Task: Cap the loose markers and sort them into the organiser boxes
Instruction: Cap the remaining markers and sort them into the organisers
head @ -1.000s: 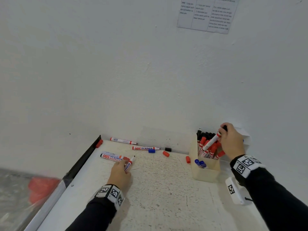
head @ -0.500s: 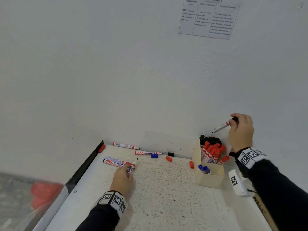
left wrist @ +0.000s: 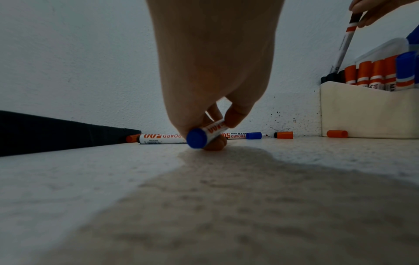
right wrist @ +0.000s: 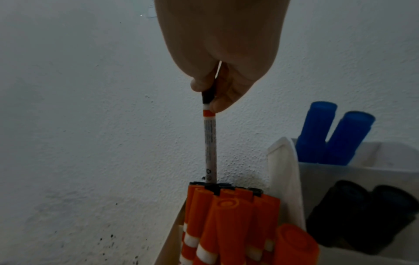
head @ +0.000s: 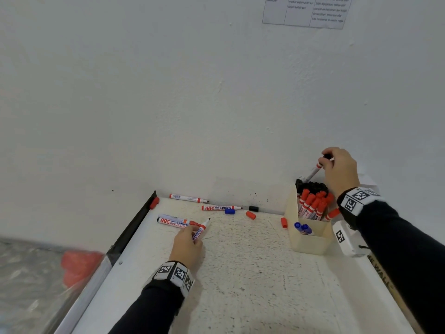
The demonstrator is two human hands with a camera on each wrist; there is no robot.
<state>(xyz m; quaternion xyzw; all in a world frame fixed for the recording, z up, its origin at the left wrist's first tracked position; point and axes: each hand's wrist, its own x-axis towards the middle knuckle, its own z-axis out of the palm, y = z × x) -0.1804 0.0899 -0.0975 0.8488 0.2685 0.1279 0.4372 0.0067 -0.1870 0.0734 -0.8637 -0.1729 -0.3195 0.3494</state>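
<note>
My left hand point(head: 195, 233) rests on the white tabletop point(head: 240, 273) and pinches an uncapped marker point(head: 201, 230), whose tip points to the back right. In the left wrist view its butt end point(left wrist: 196, 138) is blue. My right hand point(head: 323, 160) holds a black-capped marker point(head: 313, 171) by the cap, above the cream organiser point(head: 310, 244). In the right wrist view this marker point(right wrist: 211, 147) stands nearly upright, its lower end among the black markers point(head: 313, 186) at the back. Red markers point(head: 313, 206) fill the middle section and two blue markers point(head: 302, 229) the front one.
Loose markers lie near the wall point(head: 187, 198), point(head: 220, 208) and by my left hand point(head: 172, 220). Loose caps lie about: blue cap point(head: 230, 211), black cap point(head: 253, 208), red caps point(head: 250, 215), point(head: 284, 222), point(head: 154, 203). A black rail point(head: 134, 227) edges the table's left side.
My right hand lifted the black-capped marker from the red section, then lowered its end into the black section at the back. The left hand stayed put with its marker.
</note>
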